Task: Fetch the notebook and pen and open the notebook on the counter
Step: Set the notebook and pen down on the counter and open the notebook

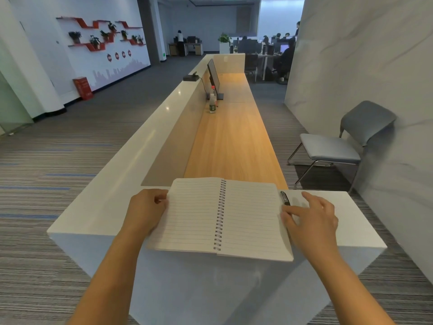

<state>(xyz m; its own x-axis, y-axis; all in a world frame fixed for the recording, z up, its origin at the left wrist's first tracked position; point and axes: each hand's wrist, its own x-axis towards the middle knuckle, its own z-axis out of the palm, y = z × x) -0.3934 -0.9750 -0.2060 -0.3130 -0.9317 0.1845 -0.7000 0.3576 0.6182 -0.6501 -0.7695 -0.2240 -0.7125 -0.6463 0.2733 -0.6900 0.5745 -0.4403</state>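
- Head view: a spiral-bound notebook with lined white pages (222, 216) is lying open on the white bench (346, 207), overhanging its near edge.
- The left hand (146, 211) is pinching the left page's outer edge.
- The right hand (311, 219) is resting spread, fingertips touching the right page's edge.
- A black pen (285, 198) is lying just beside the notebook's right side, near the right hand.

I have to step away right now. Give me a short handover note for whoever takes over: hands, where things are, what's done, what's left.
Left hand: fingers on the left edge of the notebook, holding the left page.
Right hand: open, fingertips at the notebook's right edge, beside the pen.
Notebook lies open, lined pages up, on the white counter; the pen lies on the counter just right of it.
Done: both fetched, notebook opened.
Left: release the hands.
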